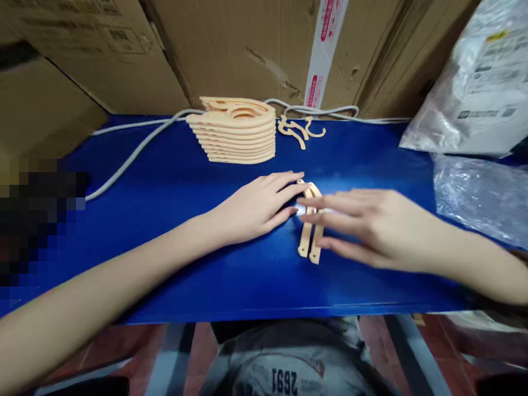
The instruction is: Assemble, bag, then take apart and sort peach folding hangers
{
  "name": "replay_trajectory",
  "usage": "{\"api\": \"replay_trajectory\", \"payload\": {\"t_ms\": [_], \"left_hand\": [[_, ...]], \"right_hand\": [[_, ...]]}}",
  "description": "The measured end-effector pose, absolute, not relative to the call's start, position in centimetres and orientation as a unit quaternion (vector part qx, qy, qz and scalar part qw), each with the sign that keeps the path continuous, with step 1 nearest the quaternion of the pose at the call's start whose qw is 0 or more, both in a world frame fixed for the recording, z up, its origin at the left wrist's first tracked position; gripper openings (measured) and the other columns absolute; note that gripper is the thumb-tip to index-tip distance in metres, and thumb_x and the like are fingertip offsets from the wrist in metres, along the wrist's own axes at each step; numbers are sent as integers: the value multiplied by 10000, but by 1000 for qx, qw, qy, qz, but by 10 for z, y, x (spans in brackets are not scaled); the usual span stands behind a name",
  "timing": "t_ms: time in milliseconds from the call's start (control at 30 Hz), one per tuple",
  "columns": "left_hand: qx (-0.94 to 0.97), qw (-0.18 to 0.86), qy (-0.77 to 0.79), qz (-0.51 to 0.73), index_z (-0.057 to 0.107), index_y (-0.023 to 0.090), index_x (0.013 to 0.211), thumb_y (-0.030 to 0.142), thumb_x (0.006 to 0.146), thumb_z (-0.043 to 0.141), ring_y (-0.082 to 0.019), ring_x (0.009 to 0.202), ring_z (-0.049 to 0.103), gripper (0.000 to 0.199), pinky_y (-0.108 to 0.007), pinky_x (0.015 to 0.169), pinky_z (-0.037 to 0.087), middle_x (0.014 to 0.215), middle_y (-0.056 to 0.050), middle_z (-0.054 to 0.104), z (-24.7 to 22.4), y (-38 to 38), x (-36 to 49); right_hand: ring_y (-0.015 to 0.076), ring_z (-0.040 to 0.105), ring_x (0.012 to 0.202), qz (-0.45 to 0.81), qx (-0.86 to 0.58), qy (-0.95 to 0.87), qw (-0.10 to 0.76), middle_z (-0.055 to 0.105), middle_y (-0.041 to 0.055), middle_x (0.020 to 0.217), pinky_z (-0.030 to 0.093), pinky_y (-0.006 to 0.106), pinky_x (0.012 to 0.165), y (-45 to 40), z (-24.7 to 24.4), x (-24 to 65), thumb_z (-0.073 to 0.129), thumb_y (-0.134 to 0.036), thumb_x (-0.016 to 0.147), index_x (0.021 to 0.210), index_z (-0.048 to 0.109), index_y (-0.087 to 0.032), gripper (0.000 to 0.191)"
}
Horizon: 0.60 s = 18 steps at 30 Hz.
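As right hand [373, 228] overlaps strips [306, 237], hooks [300, 138], stack [243, 138] beyond

The right hand [371, 228] is blurred by motion.

In my view, cardboard boxes [256, 55] stand like a wall along the back of a blue table [165, 291], one with white and red tape [324, 49] running down it. I see a pale cable [136, 157] looping across the tabletop, clear plastic [482, 192] at the right, and a bright patch of light on the blue surface. Below, I make out grey metal legs [424, 357] and a reddish floor [457, 346].
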<state>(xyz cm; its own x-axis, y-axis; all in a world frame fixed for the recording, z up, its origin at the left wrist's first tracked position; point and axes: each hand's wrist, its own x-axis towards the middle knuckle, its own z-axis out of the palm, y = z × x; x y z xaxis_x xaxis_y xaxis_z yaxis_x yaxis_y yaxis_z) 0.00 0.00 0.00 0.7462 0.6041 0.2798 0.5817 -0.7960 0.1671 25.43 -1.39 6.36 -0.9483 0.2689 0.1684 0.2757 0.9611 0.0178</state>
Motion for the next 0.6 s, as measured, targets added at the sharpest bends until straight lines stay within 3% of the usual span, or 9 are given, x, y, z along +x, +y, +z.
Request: {"api": "replay_trajectory", "payload": {"t_ms": [167, 233, 400, 600], "left_hand": [[931, 39, 332, 145, 507, 113, 1501, 313, 1084, 435, -315, 1445, 488, 469, -463, 1188, 429, 1559, -161, 516, 3, 0, 1], [931, 47, 332, 146, 507, 124, 1502, 306, 1083, 436, -304, 1443, 486, 462, -459, 1196, 419, 1561, -151, 515, 4, -1, 1], [929, 57, 333, 148, 511, 129, 1496, 311, 1083, 438, -298, 1440, 482, 457, -466, 1197, 421, 1552, -148, 523, 5, -1, 1], [924, 53, 338, 172, 458, 55, 1519, 321, 1061, 489, -314, 1466, 448, 530, -481, 1226, 397, 1580, -192, 475, 4, -1, 1]], "right_hand": [[354, 636, 1237, -84, -306, -943, 102, 646, 178, 1360, 509, 474, 1027, 68, 72, 247, 418, -486, 1063, 1285, 683, -149, 483], [397, 599, 1270, -57, -367, -925, 78, 596, 231, 1404, 479, 509, 1053, 107, 60, 237, 459, -532, 1033, 1398, 612, -102, 584], [367, 607, 1232, -12, -391, -918, 65, 622, 223, 1360, 465, 460, 1040, 163, 29, 209, 481, -430, 1013, 1364, 637, -76, 522], [309, 647, 1190, 20, -309, -944, 111, 664, 177, 1317, 491, 435, 1026, 127, 25, 231, 477, -269, 1004, 1267, 708, -109, 385]]}}
